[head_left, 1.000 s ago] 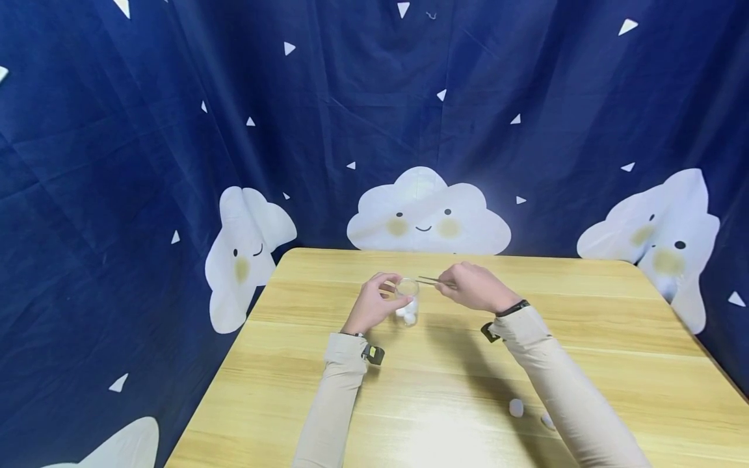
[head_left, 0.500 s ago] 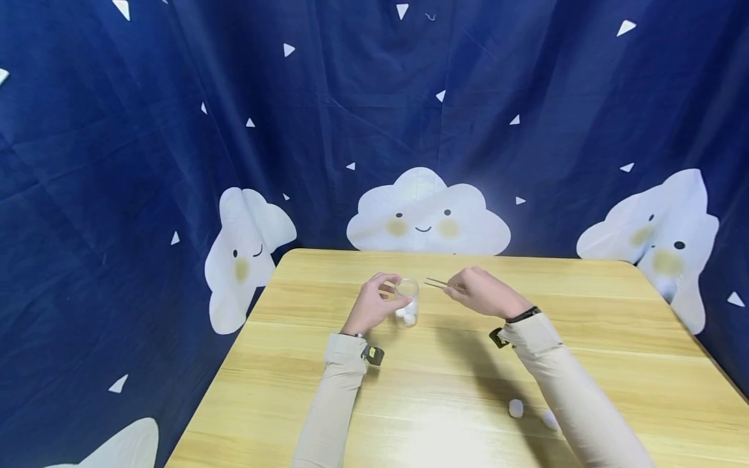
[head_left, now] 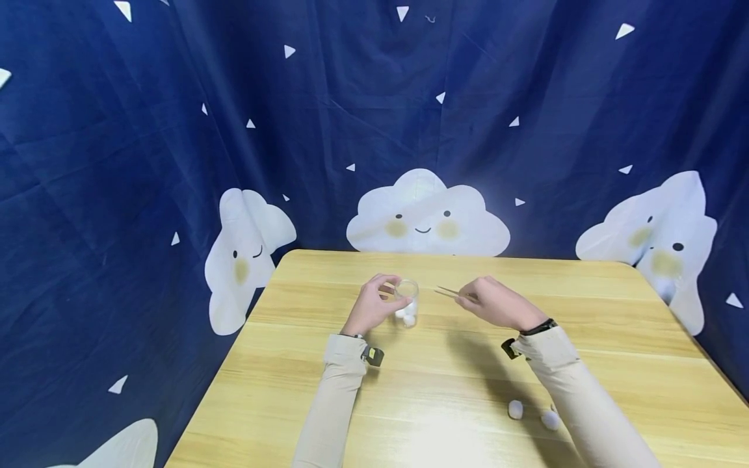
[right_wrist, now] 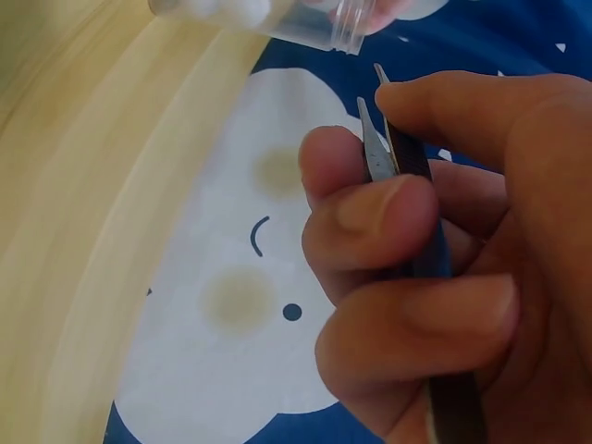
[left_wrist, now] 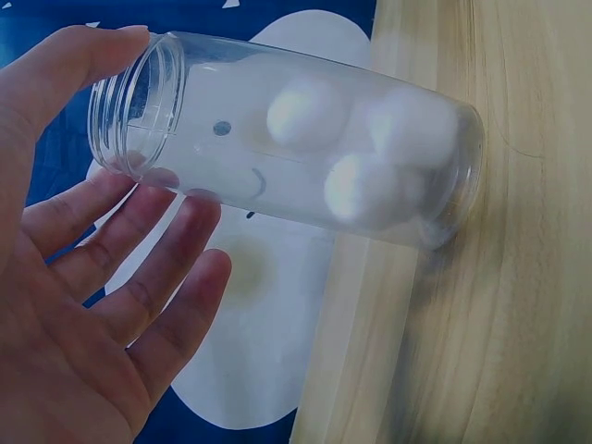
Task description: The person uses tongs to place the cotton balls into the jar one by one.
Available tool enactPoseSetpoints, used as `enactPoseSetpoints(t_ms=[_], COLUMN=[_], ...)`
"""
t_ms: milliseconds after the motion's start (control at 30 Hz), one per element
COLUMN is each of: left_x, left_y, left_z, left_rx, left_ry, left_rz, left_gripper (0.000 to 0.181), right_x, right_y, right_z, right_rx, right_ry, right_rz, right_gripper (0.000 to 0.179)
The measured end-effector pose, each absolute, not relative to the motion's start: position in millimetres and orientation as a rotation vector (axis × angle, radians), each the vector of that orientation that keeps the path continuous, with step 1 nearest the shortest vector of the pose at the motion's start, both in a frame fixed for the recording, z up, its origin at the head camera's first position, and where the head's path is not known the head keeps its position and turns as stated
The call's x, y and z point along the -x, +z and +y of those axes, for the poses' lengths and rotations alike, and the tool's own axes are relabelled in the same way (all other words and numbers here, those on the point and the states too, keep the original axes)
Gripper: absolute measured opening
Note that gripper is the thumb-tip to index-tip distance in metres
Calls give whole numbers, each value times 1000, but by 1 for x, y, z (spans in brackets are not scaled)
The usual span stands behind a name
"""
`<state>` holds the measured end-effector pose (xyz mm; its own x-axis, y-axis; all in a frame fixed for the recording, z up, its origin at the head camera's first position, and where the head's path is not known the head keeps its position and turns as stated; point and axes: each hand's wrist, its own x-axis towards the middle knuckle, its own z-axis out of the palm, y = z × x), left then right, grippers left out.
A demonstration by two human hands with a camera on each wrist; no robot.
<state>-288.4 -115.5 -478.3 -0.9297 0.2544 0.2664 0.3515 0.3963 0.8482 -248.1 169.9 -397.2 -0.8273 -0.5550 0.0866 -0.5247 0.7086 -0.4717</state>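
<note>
My left hand (head_left: 370, 305) grips a clear jar (left_wrist: 250, 111) near its threaded, uncapped mouth, thumb on one side and fingertips on the other. Several white cotton balls (left_wrist: 361, 190) lie at the bottom of the jar, which stands upright on the table. To the right, my right hand (head_left: 497, 302) holds a pair of tweezers (right_wrist: 377, 153) between thumb and curled fingers. The two tips of the tweezers are slightly apart with nothing between them, a short way from the jar's mouth.
Two more cotton balls (head_left: 515, 409) lie on the wooden table (head_left: 281, 390) near the right forearm, one beside the sleeve. A dark blue curtain (head_left: 374, 97) with white clouds and triangles hangs behind the table and along its left side.
My right hand has moved to the right and slightly toward me with the tweezers, away from the jar. The left hand and jar have stayed in place.
</note>
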Motion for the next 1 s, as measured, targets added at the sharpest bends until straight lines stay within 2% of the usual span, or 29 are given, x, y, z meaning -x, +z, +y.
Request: enactPoseSetpoints(t_ms=[700,1000], left_x=[290,291], left_y=[-480,-483], left_z=[-114,-118], left_rx=[564,535], left_ry=[-1579,-1553], left_rz=[-2574,-2584], left_gripper=[54,53], right_x=[214,203], right_y=[-405,-409], right_z=[195,201], right_rx=[760,792], right_ry=[-792,-767], right_rz=[2874,2934], right_gripper=[43,43])
